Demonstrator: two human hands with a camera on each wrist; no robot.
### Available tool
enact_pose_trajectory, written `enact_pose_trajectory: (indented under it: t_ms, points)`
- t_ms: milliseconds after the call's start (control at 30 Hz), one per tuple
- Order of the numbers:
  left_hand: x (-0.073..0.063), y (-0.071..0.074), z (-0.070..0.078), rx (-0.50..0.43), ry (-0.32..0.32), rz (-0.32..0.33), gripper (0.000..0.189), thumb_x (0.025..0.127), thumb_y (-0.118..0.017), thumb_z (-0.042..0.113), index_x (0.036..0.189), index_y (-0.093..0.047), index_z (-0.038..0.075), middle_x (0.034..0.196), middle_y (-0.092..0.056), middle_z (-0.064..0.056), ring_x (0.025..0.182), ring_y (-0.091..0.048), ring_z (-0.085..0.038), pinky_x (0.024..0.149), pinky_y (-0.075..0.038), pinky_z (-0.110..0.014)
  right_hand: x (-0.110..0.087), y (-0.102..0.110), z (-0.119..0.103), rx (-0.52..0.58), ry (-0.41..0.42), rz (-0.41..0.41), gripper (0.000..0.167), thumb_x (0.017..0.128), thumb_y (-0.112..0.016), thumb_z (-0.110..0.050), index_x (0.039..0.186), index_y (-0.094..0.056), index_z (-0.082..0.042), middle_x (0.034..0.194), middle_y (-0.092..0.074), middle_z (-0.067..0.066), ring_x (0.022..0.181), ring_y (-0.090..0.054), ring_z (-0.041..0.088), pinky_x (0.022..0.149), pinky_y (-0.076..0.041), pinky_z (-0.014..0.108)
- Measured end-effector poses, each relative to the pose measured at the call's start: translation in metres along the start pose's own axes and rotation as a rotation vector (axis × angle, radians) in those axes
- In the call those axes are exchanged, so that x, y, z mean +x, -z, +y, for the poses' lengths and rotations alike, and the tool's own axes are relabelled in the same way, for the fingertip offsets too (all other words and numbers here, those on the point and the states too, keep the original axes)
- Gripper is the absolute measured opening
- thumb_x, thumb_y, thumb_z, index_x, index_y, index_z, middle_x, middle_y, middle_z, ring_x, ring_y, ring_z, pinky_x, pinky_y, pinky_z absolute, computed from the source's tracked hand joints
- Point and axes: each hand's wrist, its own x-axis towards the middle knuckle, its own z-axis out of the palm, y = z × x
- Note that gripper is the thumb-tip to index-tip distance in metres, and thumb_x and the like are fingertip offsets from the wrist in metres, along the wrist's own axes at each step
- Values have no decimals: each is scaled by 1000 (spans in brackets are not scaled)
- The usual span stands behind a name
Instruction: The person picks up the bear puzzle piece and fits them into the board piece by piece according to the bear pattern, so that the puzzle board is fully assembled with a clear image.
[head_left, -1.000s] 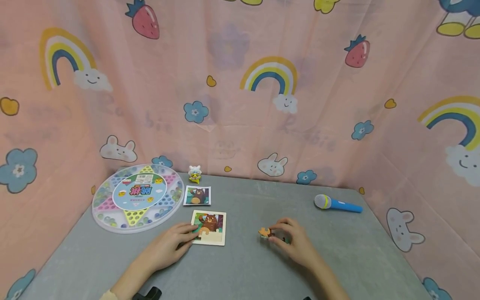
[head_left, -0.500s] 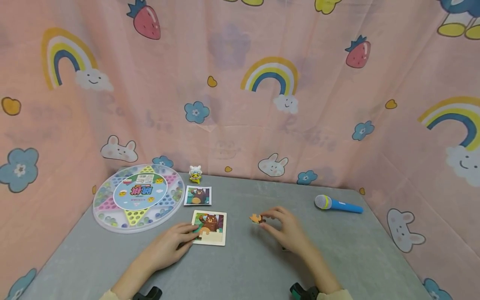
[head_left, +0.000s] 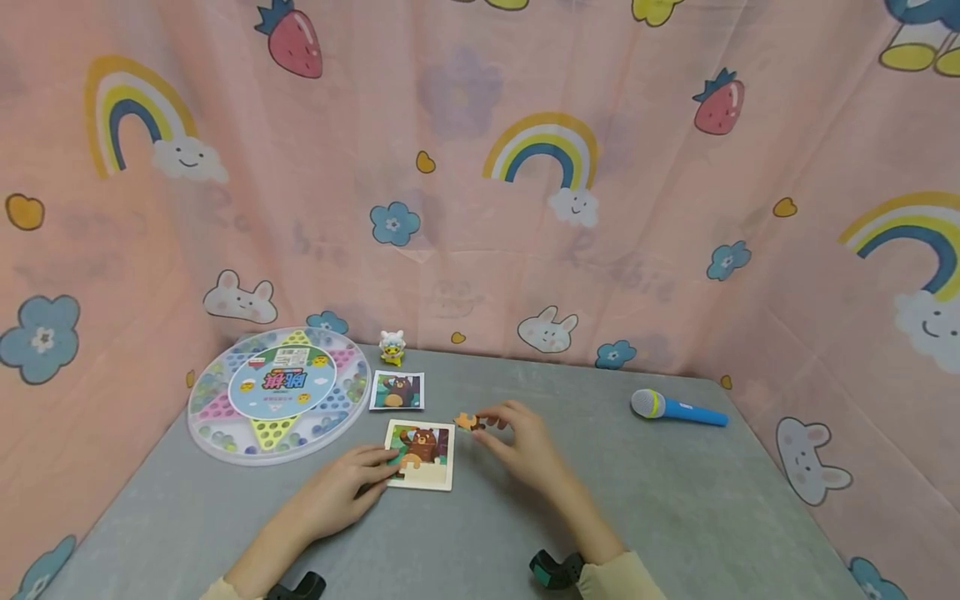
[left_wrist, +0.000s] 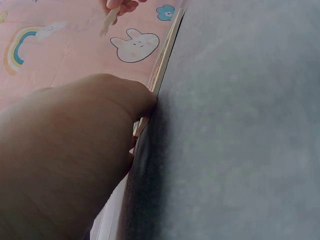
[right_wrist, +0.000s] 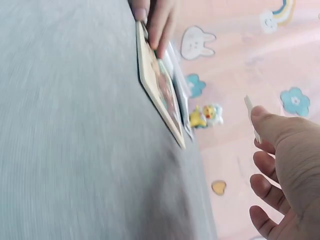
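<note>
In the head view a small picture puzzle (head_left: 437, 477) of a brown bear lies in a pale wooden frame, with a bare strip along its near part. Fingers of my left hand (head_left: 347, 492) rest on its left edge, the thumb at the near-left corner. My right hand (head_left: 525, 450) pinches an orange-and-brown puzzle piece (head_left: 467, 422) between thumb and forefinger, just off the frame's far-right corner. Seen from the right wrist, the piece (right_wrist: 251, 117) shows its thin pale edge, held above the table; the other fingers are loosely bent.
Behind the puzzle lies a bear picture card (head_left: 397, 391), with a small figurine (head_left: 392, 347) beyond it. A round Chinese checkers board (head_left: 217, 442) sits at the left. At the right is a blue toy microphone (head_left: 693, 413). A pink patterned curtain (head_left: 465, 275) hangs behind the grey table (head_left: 735, 508).
My right hand has lifted the puzzle piece from the table and carried it left, toward the framed puzzle. The left hand has stayed at the frame's left edge.
</note>
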Motion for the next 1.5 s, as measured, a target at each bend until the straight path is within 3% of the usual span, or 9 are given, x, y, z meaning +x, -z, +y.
enact_pose_trajectory:
  t_ms: [467, 667, 767, 967, 1233, 1500]
  points:
    - [0, -1, 0, 11, 7, 3, 35, 99, -74, 11, 134, -75, 9, 143, -68, -7, 134, -62, -33, 108, -54, -53, 8, -34, -22, 32, 75, -52, 22, 98, -80, -27, 114, -79, -12, 99, -69, 0, 89, -62, 17, 74, -52, 29]
    - [0, 0, 0, 11, 2, 9, 36, 99, -74, 11, 134, -75, 9, 143, -68, -7, 133, -62, -33, 108, -54, -53, 2, -47, -28, 65, 106, -101, 22, 96, -82, -24, 111, -79, -8, 95, -69, 1, 83, -63, 21, 71, -50, 24]
    - [0, 0, 0, 7, 3, 11, 36, 99, -73, 11, 135, -74, 9, 143, -68, -7, 133, -62, -33, 109, -54, -53, -2, -52, -28, 79, 110, -126, 23, 95, -82, -24, 110, -79, -7, 95, -69, 2, 79, -61, 18, 68, -48, 22]
    - [0, -1, -1, 1, -3, 10, 36, 100, -73, 12, 136, -73, 10, 144, -68, -7, 133, -62, -33, 109, -53, -53, -10, -61, -24, 72, 87, -171, 25, 96, -82, -28, 110, -79, -7, 98, -69, 2, 84, -59, 10, 73, -52, 22]
    - [-1, -1, -2, 1, -3, -4, 35, 101, -72, 12, 135, -74, 10, 145, -67, -5, 133, -62, -32, 109, -54, -53, -16, -69, -19, 36, 110, -146, 24, 94, -83, -30, 108, -81, -11, 96, -68, -2, 86, -58, 8, 76, -50, 24]
    - [0, -1, 0, -19, 18, -1, 36, 101, -71, 11, 137, -73, 10, 146, -66, -7, 134, -61, -33, 108, -54, -53, -18, -72, -23, -21, 89, -118, 27, 92, -85, -34, 111, -82, -15, 96, -67, -7, 86, -52, 4, 81, -41, 30]
